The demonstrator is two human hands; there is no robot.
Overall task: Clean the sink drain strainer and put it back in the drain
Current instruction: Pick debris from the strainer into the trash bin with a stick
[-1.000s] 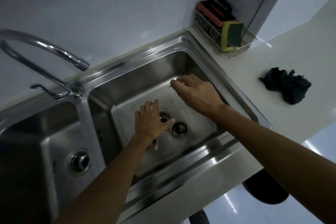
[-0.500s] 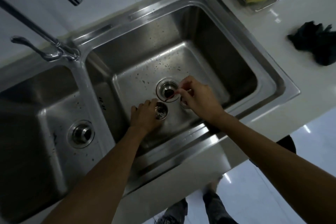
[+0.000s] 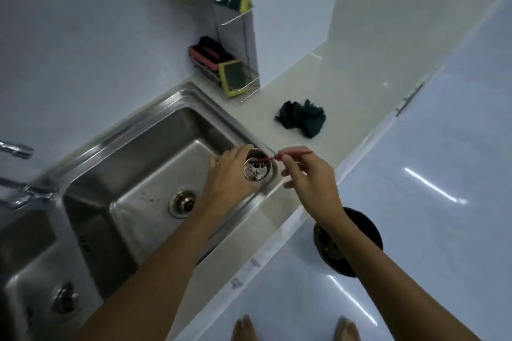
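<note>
My left hand [image 3: 231, 174] grips the round metal drain strainer [image 3: 257, 169], lifted above the right edge of the sink [image 3: 155, 130]. The strainer's perforated inside faces up and holds dark and pale bits of debris. My right hand [image 3: 310, 180] pinches a thin red stick [image 3: 288, 155], whose tip reaches into the strainer. The open drain hole [image 3: 182, 203] sits in the floor of the right basin, left of and below my left hand.
A dark crumpled cloth [image 3: 302, 117] lies on the white counter [image 3: 346, 97]. A wire rack with sponges [image 3: 230, 75] stands in the corner. A second basin with its own drain [image 3: 65, 297] is at left. A dark round bin [image 3: 352, 241] stands on the floor under my right forearm.
My left hand has lifted the strainer out of the basin to its right edge. My right hand followed with the red stick, whose tip now pokes inside the strainer. The view swung right.
</note>
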